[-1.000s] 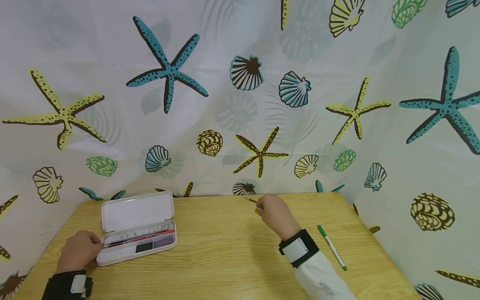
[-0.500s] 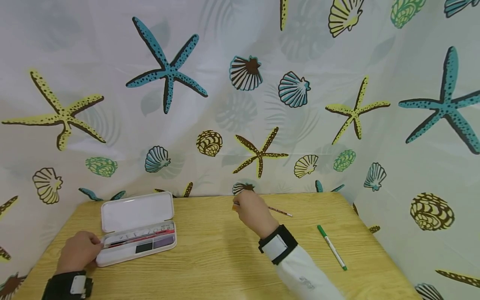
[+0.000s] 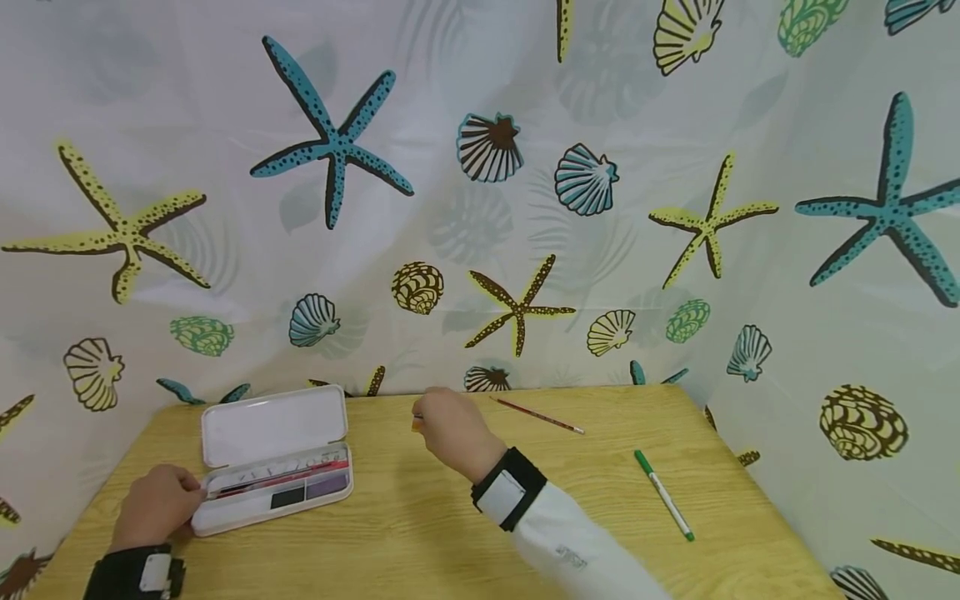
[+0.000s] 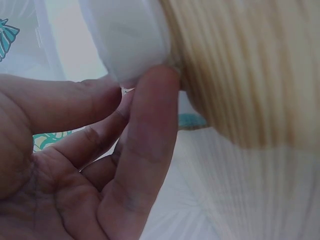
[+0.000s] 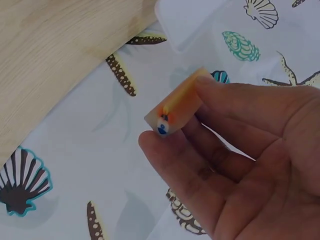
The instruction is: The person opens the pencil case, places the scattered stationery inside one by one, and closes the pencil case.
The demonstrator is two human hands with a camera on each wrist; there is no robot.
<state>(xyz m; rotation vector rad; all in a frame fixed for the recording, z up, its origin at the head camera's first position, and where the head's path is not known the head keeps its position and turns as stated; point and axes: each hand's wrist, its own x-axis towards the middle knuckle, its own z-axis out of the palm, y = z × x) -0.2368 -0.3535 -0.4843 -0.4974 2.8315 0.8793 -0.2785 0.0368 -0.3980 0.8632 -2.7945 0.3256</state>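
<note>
An open white pencil case (image 3: 273, 504) lies at the left of the table, its lid (image 3: 273, 425) tipped back. My left hand (image 3: 156, 504) pinches the case's near left corner between thumb and fingers; in the left wrist view the white corner (image 4: 132, 40) sits at the fingertips. Inside are a red pencil (image 3: 300, 473), a dark block and a purple block (image 3: 327, 485). My right hand (image 3: 453, 433), near the table's back edge, holds a small orange-and-white eraser (image 5: 182, 102) with a printed figure on its end, between thumb and fingers.
A dark red pencil (image 3: 540, 415) with a white end lies behind and right of the right hand. Farther right lies a white marker with a green cap (image 3: 663, 493). A shell-and-starfish curtain (image 3: 450, 208) hangs behind and beside the wooden table (image 3: 450, 550).
My right hand has moved left along the back of the table with the eraser, uncovering the dark red pencil it was over. The left hand stays at the case.
</note>
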